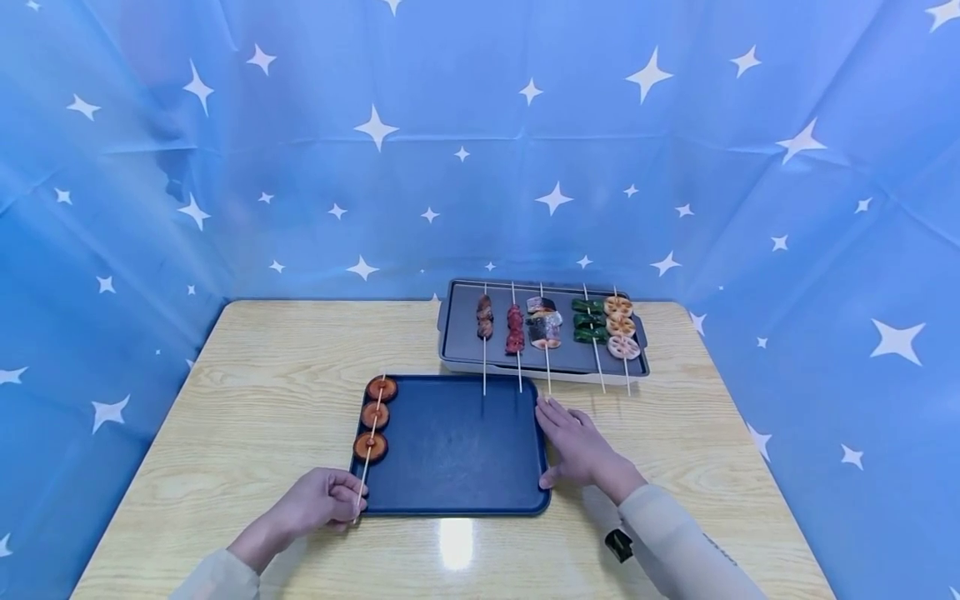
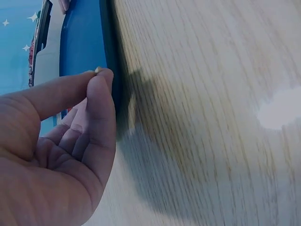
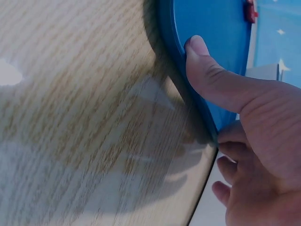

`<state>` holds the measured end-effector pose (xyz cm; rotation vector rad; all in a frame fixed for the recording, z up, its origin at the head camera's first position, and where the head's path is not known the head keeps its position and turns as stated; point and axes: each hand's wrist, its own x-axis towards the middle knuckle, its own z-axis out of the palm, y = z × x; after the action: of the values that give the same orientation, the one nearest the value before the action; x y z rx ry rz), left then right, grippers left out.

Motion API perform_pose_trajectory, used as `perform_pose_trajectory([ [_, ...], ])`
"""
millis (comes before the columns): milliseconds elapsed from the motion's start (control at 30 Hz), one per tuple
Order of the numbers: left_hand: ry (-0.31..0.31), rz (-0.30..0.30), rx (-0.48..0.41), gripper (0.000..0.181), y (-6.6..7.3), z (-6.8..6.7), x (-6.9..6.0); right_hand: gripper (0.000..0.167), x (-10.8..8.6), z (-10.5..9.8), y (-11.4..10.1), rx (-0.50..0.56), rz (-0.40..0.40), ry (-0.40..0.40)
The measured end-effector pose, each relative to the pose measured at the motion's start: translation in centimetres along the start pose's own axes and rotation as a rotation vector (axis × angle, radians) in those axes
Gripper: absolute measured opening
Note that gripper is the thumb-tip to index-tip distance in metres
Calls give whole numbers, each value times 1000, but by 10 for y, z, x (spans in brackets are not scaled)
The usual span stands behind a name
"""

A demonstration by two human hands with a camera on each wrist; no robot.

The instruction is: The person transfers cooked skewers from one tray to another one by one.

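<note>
Fingertips of the left hand (image 1: 324,502) pinch the bare near end of a thin wooden skewer (image 1: 371,446) of three round orange-brown slices, set along the left edge of a dark-blue rectangular tray (image 1: 457,450), while the right hand (image 1: 581,446) spreads fingers and thumb against the opposite rim. A light, steady pinch should best prevent rolling. Those slices look glossy and dark-rimmed, the pale stick crossing them.

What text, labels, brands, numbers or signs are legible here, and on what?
No legible text.
Right sleeve: small dark marking, possibly lettering, too small to read.
Backdrop: white star shapes only, no words.
Blue tray and grey hotplate: no visible text.
</note>
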<state>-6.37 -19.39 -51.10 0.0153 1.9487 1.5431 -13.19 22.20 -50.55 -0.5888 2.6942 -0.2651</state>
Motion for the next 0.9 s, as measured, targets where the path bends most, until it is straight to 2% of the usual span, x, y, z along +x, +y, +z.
perform_pose_trajectory([
  [467, -8, -18, 27, 20, 1, 1, 6, 103, -1, -4, -1, -2, 7, -10],
  [633, 9, -40, 48, 21, 4, 2, 7, 99, 2, -4, -1, 2, 7, -21],
  [900, 40, -55, 87, 25, 13, -6, 6, 97, 3, -3, 0, 18, 12, -36],
])
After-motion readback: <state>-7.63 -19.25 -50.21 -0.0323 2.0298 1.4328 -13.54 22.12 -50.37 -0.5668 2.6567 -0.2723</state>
